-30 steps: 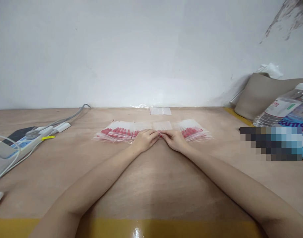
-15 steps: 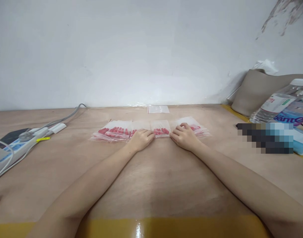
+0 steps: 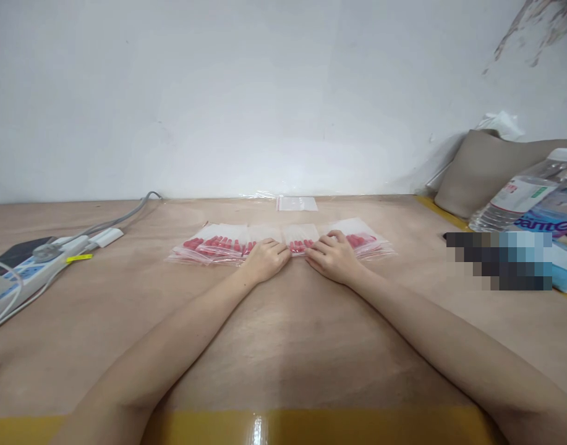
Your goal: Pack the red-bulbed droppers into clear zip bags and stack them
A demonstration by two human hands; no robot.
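Observation:
Clear zip-lock bags with red pieces inside lie in an overlapping row on the table. The middle bag (image 3: 300, 232) sits between my hands, its near edge toward me. My left hand (image 3: 267, 261) is closed at that bag's near left corner, fingers together. At the near edge, on the right part of the same bag, my right hand (image 3: 332, 258) is closed with its fingers bent. My thumbs are hidden. A left stack of bags (image 3: 213, 242) and a right stack of bags (image 3: 360, 238) fan out on either side. What the red pieces are is too small to tell.
Behind the row, a flat white bag (image 3: 297, 203) lies near the wall. A power strip (image 3: 28, 272) with cables is at the left. Plastic bottles (image 3: 519, 196), a grey-brown roll (image 3: 462, 173) and a blurred-out dark object (image 3: 510, 259) are at the right. Yellow tape (image 3: 218, 426) lines the front edge.
My right hand has slid left along the middle bag's near edge, closer to my left hand. My left hand has stayed almost in place. The bags lie as before.

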